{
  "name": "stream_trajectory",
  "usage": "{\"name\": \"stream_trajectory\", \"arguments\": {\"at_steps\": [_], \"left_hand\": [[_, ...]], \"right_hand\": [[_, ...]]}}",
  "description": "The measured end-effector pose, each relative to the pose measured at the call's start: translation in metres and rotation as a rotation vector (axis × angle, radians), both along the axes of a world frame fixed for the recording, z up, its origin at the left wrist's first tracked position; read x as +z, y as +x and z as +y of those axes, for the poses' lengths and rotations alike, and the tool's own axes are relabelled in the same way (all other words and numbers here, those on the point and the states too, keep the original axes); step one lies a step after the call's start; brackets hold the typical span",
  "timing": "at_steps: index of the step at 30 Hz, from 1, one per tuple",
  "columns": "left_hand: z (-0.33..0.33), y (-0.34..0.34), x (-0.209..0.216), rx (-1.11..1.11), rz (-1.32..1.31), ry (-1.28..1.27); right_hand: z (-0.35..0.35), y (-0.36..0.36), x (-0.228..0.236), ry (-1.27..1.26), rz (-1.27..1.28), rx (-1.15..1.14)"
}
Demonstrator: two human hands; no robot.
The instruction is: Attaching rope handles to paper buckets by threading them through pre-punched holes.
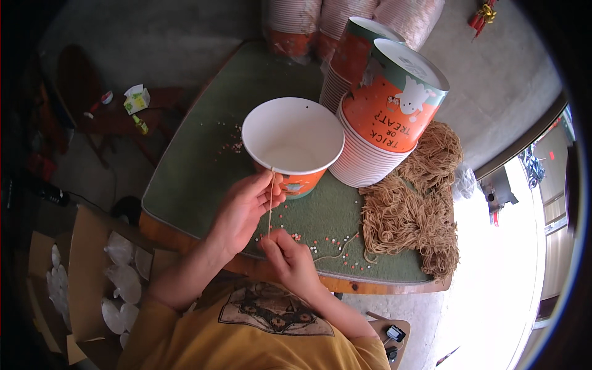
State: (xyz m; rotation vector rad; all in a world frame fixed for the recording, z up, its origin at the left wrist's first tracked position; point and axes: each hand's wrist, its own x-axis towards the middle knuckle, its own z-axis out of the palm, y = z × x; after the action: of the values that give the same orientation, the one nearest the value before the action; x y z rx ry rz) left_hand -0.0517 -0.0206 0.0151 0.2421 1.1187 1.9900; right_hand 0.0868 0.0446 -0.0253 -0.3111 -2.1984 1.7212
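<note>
A paper bucket, white inside and orange outside with a green base, stands upright on the table in front of me. At its near rim, my left hand pinches a thin tan cord between thumb and fingertips. Below it, my right hand grips the cord's lower part in closed fingers, and the piece between the hands runs straight. Whether the cord passes through the bucket's wall is hidden by my left fingers. A small dark hole or dot shows on the far inner wall.
Tall stacks of upturned orange buckets rise behind to the right. Bundles of tan cord lie on the green tabletop, among scattered small discs. Wrapped bucket stacks stand at the back. A cardboard box with white round pieces is lower left.
</note>
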Motion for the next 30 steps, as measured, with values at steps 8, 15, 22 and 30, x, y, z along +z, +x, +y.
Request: {"name": "stream_trajectory", "arguments": {"at_steps": [8,15,22,30], "left_hand": [[-0.003,0.046,-0.025,0.098,1.573,-0.175],[0.017,0.011,0.012,0.162,1.755,-0.498],[-0.032,-0.090,0.040,0.046,1.608,-0.365],[-0.060,-0.067,0.035,0.552,1.910,-0.343]], "right_hand": [[0.031,0.072,0.052,-0.364,0.118,0.136],[0.050,0.079,0.082,-0.586,0.451,-0.002],[0.083,0.037,0.079,-1.509,0.645,0.141],[0.074,-0.005,0.048,-1.686,0.595,0.155]]}}
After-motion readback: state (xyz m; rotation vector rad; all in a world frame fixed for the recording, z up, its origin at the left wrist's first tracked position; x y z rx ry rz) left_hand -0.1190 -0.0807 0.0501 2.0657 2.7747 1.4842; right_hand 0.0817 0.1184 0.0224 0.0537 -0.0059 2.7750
